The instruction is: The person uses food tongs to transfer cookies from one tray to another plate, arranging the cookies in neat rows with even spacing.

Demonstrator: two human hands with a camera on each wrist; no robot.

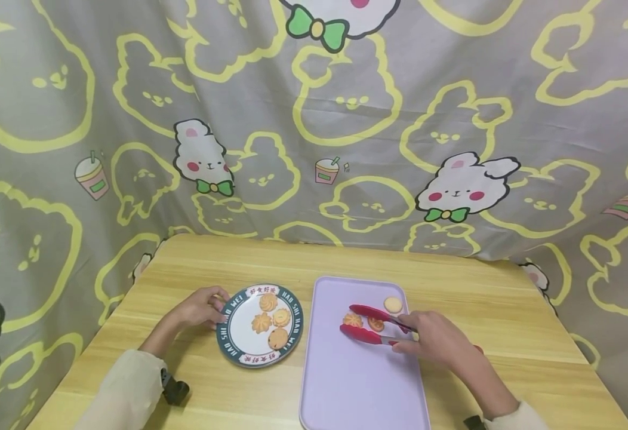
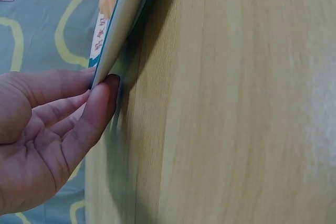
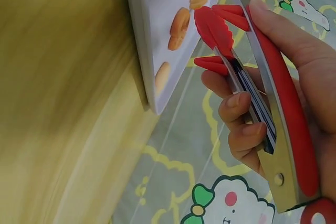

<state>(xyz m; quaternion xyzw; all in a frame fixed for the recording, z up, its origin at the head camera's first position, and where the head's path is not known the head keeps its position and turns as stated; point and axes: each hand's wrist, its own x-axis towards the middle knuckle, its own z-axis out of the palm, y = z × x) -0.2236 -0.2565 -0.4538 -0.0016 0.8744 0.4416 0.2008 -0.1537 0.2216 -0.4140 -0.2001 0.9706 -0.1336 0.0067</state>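
Observation:
My left hand (image 1: 202, 307) pinches the left rim of a round plate (image 1: 227, 343) with a dark green lettered border; the left wrist view shows thumb and fingers (image 2: 92, 114) on either side of the rim. Several cookies (image 1: 262, 322) lie on the plate's right half. My right hand (image 1: 434, 337) grips red-and-metal tongs (image 3: 286, 108) over a lilac tray (image 1: 365, 388). The spread red tips stand on either side of a flower-shaped cookie (image 1: 353, 321) on the tray. Close by lie a browner cookie (image 1: 376, 324) and a pale round cookie (image 1: 393, 305).
Plate and tray sit side by side on a light wooden table (image 1: 507, 334), a narrow strip of wood between them. A grey curtain (image 1: 271, 107) with yellow cartoon outlines hangs behind and around the table.

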